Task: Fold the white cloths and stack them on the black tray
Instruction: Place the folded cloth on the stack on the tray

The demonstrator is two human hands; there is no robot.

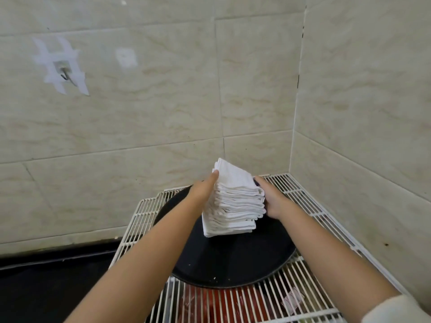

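On the tiled wall at far left a small hook point(66, 74) hangs unused, well apart from your work. Coming right, your left hand point(203, 190) lies flat against the left side of the stack of white cloths point(233, 201), fingers straight and pressed together, most likely to square that face. The stack stands on the black tray point(233, 259), toward its far edge, and leans a little to the left, which would explain why you brace it from both sides. The tray rests on the white wire rack point(314, 206), tucked into the corner of the walls. Your right hand point(271, 199) cups the stack's right side, its fingers curving around the layered edges to hold them in line. Folding looks largely done; what remains seems to be evening up the pile.
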